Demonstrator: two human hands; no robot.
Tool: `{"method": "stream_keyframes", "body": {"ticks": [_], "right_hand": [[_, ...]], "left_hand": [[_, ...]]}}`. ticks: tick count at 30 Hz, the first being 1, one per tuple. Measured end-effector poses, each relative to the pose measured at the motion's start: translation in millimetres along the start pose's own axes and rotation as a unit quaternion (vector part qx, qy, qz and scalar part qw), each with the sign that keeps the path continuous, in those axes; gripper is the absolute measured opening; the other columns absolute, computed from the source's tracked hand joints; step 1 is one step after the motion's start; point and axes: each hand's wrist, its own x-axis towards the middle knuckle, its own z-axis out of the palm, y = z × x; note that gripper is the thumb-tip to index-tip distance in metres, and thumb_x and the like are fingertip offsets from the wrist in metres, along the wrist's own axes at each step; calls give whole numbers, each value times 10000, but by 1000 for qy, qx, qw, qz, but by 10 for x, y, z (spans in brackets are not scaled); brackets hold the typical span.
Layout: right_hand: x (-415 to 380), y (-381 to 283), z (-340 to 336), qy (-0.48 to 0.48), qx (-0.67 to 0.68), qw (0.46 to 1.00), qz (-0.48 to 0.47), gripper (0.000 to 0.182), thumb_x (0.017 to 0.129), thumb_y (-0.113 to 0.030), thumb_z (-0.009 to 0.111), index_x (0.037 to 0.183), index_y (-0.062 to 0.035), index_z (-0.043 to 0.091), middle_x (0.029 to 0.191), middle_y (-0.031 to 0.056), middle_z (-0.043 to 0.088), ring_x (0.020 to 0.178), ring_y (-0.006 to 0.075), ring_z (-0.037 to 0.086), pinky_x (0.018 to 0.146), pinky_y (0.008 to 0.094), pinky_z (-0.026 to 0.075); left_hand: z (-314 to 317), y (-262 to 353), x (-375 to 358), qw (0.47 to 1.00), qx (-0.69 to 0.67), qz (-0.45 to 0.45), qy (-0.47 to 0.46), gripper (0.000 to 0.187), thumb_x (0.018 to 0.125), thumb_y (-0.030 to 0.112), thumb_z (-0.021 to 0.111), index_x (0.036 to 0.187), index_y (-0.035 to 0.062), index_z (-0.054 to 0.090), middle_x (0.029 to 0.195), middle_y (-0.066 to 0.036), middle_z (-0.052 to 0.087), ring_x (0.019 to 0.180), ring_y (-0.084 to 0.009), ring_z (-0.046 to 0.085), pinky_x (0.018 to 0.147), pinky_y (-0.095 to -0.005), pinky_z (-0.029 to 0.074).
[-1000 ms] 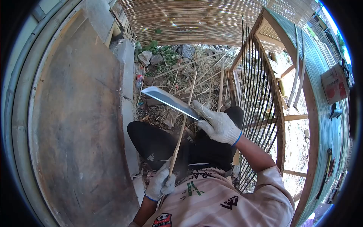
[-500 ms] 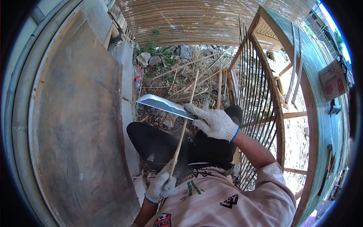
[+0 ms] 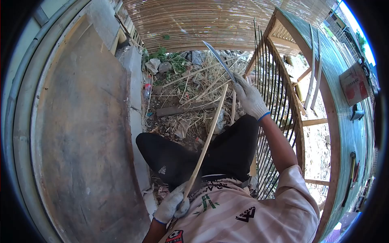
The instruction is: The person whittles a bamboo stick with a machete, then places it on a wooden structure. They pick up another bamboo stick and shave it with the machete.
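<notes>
My right hand (image 3: 249, 97), in a white glove with a blue cuff, is closed round the handle of a machete (image 3: 219, 60). Its long blade points up and to the left, seen nearly edge-on, apart from the strip. The handle is hidden in the glove. Against my lap, my gloved left hand (image 3: 172, 205) grips the lower end of a pale bamboo strip (image 3: 206, 143). That strip slants up and right between my knees, its far tip a little below my right hand.
Dry shavings and scraps (image 3: 202, 85) cover the ground ahead, with a dark wooden piece (image 3: 182, 109) among them. A wooden board (image 3: 85, 133) stands on the left. At right is a slatted wooden frame (image 3: 279, 101) with a box-like container (image 3: 354, 86) on top.
My right hand has moved up and to the right with the machete, off the strip. The blade has turned from lying across the strip to pointing upward. The left hand has barely moved.
</notes>
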Motion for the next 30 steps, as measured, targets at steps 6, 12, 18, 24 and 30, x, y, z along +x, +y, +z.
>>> {"method": "stream_keyframes", "body": {"ticks": [6, 12, 18, 24, 30], "right_hand": [[-542, -231, 216, -49, 30, 993, -106, 658, 1069, -331, 581, 1650, -125, 353, 1069, 283, 740, 964, 475, 728, 864, 538, 552], [-1032, -562, 530, -218, -74, 944, -235, 679, 1052, -454, 608, 1656, -249, 376, 829, 167, 664, 679, 368, 698, 601, 487, 559], [-1040, -590, 610, -235, -104, 928, -270, 670, 1048, -472, 599, 1651, -273, 386, 836, 147, 642, 639, 345, 683, 551, 476, 541], [-999, -661, 575, -241, -144, 921, -271, 672, 1045, -481, 596, 1650, -280, 383, 833, 148, 640, 643, 334, 688, 543, 465, 543], [-687, -509, 450, -143, -72, 974, -161, 593, 1054, -387, 617, 1603, -240, 448, 922, 152, 719, 789, 385, 732, 686, 494, 585]], "left_hand": [[279, 223, 278, 967, 178, 77, 168, 548, 1129, 118, 419, 1672, 97, 350, 803, -21, 622, 569, -51, 456, 510, -219, 402], [379, 286, 396, 946, 253, 109, 174, 542, 1126, 96, 453, 1661, 67, 372, 820, -11, 597, 644, -44, 466, 582, -213, 427], [383, 268, 393, 931, 281, 138, 190, 554, 1113, 92, 446, 1663, 105, 382, 794, -2, 564, 586, -43, 440, 509, -212, 388], [400, 321, 348, 956, 213, 101, 174, 556, 1120, 104, 437, 1671, 107, 364, 782, 5, 541, 592, -45, 427, 507, -209, 374], [383, 231, 183, 968, 192, 58, 148, 526, 1133, 105, 452, 1656, 100, 395, 748, 21, 524, 577, -37, 437, 507, -215, 408]]}}
